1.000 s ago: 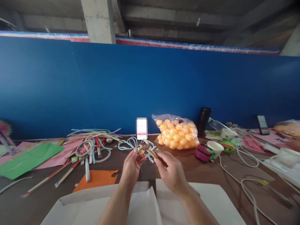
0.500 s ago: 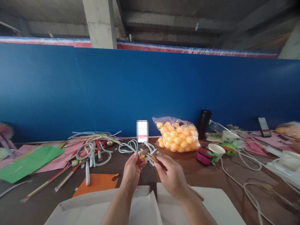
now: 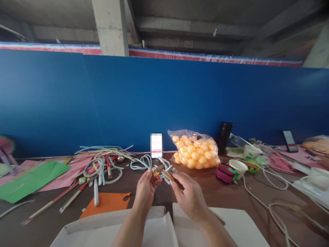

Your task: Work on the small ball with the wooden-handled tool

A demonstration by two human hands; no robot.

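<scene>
My left hand (image 3: 146, 185) is closed in a pinch on a small yellow-orange piece (image 3: 155, 173) with a shiny metallic bit at its top. My right hand (image 3: 189, 193) grips a brush-like tool (image 3: 168, 175) with a tan shaft and a dark brown tip. That tip meets the yellow-orange piece, or lies right in front of it; I cannot tell which. What looks like the tool's rear end shows past my right wrist. Behind my hands lie looped pale blue tubes (image 3: 142, 163) and a phone (image 3: 156, 145) with a lit screen, standing upright.
Open white boxes (image 3: 221, 226) lie under my forearms. To the right are a bag of orange balls (image 3: 194, 152), a black bottle (image 3: 225, 139), a magenta pouch (image 3: 224, 173), a paper cup (image 3: 239, 168) and cables. Orange paper (image 3: 108, 203), green paper (image 3: 36, 178) and a tube pile cover the left.
The view has tilted up slightly, so everything sits a little lower. The tool's dark tip has shifted slightly against the piece in my left hand. Both grips stay the same.
</scene>
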